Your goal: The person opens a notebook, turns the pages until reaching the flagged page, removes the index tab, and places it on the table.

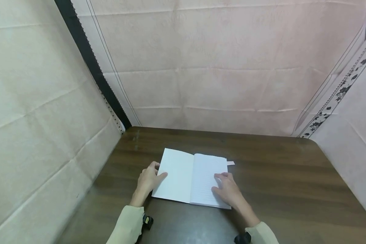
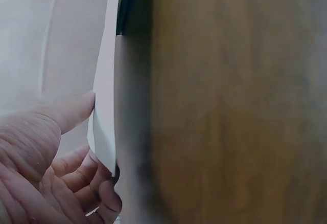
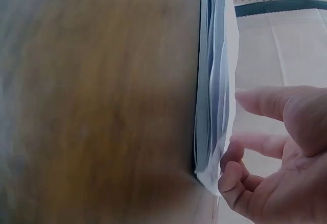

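As our table (image 1: 292, 183) bears the notebook (image 1: 183, 167), we judge its opening done, its closing undone. We pinch its left side (image 1: 172, 183) with our left hand (image 1: 147, 180), while its ruled right page (image 1: 205, 169) meets our right hand (image 1: 228, 189), unclenched, gripping nothing.

No text, label, brand, number or sign can be read in any view.

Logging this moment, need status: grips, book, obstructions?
Left grip holds book at left edge; right grip touches right page. Book open on table. White tab juts past right edge; only grips overlap pages.
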### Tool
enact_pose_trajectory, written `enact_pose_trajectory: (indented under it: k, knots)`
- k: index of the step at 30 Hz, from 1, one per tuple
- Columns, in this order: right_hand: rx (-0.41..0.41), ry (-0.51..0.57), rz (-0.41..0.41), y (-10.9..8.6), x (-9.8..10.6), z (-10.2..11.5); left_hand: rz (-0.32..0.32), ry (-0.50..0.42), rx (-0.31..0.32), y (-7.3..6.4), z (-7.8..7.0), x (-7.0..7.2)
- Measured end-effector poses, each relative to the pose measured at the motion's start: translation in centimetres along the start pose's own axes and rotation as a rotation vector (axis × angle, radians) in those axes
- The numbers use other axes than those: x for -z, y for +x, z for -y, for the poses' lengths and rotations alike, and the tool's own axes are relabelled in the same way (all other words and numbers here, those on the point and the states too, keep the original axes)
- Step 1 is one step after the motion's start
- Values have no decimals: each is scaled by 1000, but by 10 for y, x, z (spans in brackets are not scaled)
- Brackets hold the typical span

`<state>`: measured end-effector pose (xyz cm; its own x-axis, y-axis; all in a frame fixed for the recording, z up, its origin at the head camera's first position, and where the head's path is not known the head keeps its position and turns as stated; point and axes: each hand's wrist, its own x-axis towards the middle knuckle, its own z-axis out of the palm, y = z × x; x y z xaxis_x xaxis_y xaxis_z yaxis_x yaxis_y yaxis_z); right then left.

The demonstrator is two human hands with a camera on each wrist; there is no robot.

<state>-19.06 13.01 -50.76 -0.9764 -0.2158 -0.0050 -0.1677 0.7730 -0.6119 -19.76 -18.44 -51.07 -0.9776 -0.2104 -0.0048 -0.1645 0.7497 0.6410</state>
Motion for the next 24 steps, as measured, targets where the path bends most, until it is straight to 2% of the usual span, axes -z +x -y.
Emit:
enact_pose_trajectory:
  k: [6,12,24]
  knots:
    - [-62,54,-30,4,3,-9,-4,34,8,-1,-1,-1]
    - [-120,93,-34,5,7,-13,27,84,19,-2,-2,-3]
    - [-137,154,-43,5,8,-10,37,169,26,-1,-3,-9]
